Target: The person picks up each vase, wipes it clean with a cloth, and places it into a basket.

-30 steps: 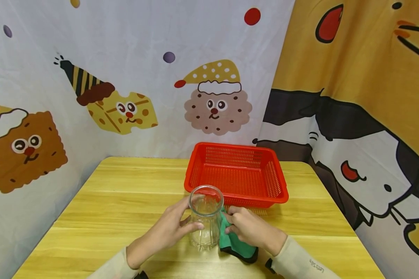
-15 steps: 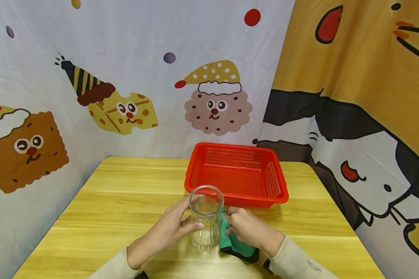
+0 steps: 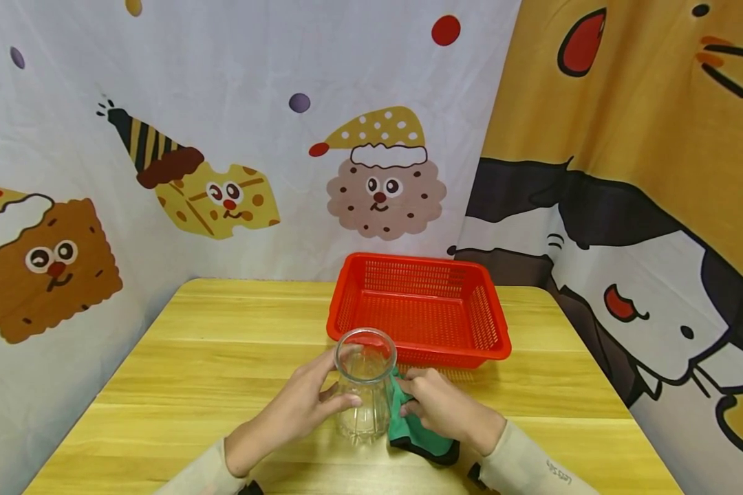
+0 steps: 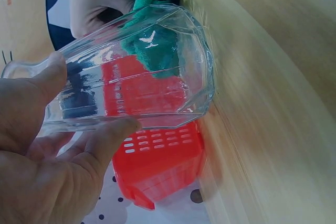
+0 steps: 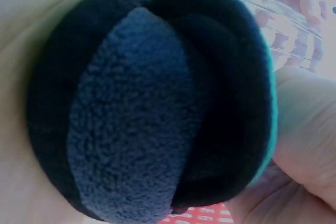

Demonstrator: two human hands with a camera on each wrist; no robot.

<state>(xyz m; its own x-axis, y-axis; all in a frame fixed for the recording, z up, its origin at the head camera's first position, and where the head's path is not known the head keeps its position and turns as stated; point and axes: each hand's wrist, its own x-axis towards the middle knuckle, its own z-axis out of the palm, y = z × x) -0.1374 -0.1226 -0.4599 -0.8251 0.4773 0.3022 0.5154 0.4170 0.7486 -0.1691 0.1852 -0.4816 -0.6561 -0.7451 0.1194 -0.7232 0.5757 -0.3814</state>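
Note:
A clear glass vase (image 3: 367, 416) with a round rim and ribbed sides stands upright on the table. My left hand (image 3: 300, 402) holds it from the left, thumb on the near side and fingers round the far side. In the left wrist view the vase (image 4: 152, 95) shows its faceted base, with green cloth seen through the glass. My right hand (image 3: 439, 405) grips a green cloth (image 3: 422, 440) with black edging against the vase's right side. The cloth's folded end (image 5: 134, 114) fills much of the right wrist view and hides most of the fingers.
A red perforated plastic basket (image 3: 417, 357) sits just behind the vase and my right hand. The wood-patterned table (image 3: 223, 344) stretches to both sides. Cartoon-printed curtains (image 3: 254, 124) hang behind it and along the right.
The right wrist and the cloth's lower corner have shifted very slightly. My left hand, the vase and the basket stay where they were.

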